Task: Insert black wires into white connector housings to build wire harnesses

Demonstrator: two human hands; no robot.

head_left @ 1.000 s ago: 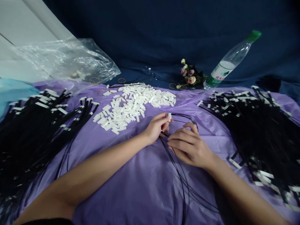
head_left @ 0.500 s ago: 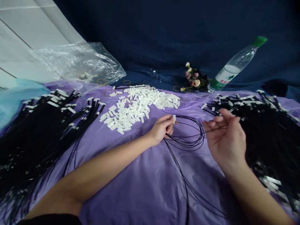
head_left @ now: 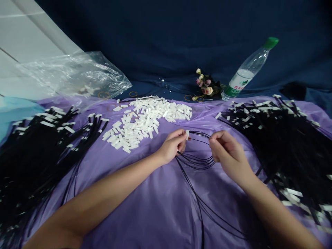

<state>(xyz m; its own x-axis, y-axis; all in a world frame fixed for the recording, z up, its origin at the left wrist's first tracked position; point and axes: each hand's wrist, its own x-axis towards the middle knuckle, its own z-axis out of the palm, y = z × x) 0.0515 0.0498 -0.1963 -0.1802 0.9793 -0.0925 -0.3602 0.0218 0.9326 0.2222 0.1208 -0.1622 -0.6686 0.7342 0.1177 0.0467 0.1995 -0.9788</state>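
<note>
Between my hands is a looped bundle of thin black cords (head_left: pixel 197 162), its loose ends trailing down toward the front. My left hand (head_left: pixel 174 147) pinches the bundle, and a small white plastic piece (head_left: pixel 187 135) sticks up at its fingertips. My right hand (head_left: pixel 228 154) is closed around the far side of the loops, with its fingers curled; exactly which strands it grips is hidden. Beyond my left hand lies a heap of small white plastic pieces (head_left: pixel 145 121).
Piles of black cords with white ends lie at the left (head_left: pixel 38 166) and right (head_left: pixel 287 145) on purple sheeting (head_left: pixel 145 204). Behind are a clear plastic bag (head_left: pixel 85 72), rubber bands (head_left: pixel 133 93), artificial flowers (head_left: pixel 207 84) and a tilted green-capped bottle (head_left: pixel 249 71).
My right hand has moved left, from open with a strand across it to closed on the cord loops. My left hand keeps its pinch. The whole view has shifted slightly.
</note>
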